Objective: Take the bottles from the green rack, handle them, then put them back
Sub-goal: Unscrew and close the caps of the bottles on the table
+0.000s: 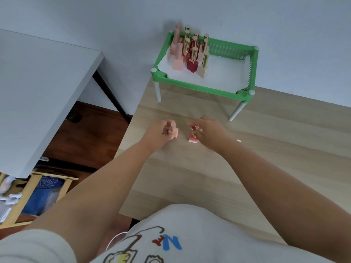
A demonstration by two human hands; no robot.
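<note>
A green rack (197,84) on white legs stands at the far edge of the wooden table (247,168), against the wall. Several small bottles (191,52) with gold or pink caps stand in its left half. In front of the rack, my left hand (159,132) grips a pale pink bottle (174,133) tilted on its side above the table. My right hand (210,132) pinches the gold-capped top of a pink and white bottle (192,138), which stands upright on the table.
A small round gold piece (238,141) lies on the table right of my right wrist. A grey table (38,103) with black legs stands to the left across a gap. Below it is a wooden shelf (24,198) holding blue items.
</note>
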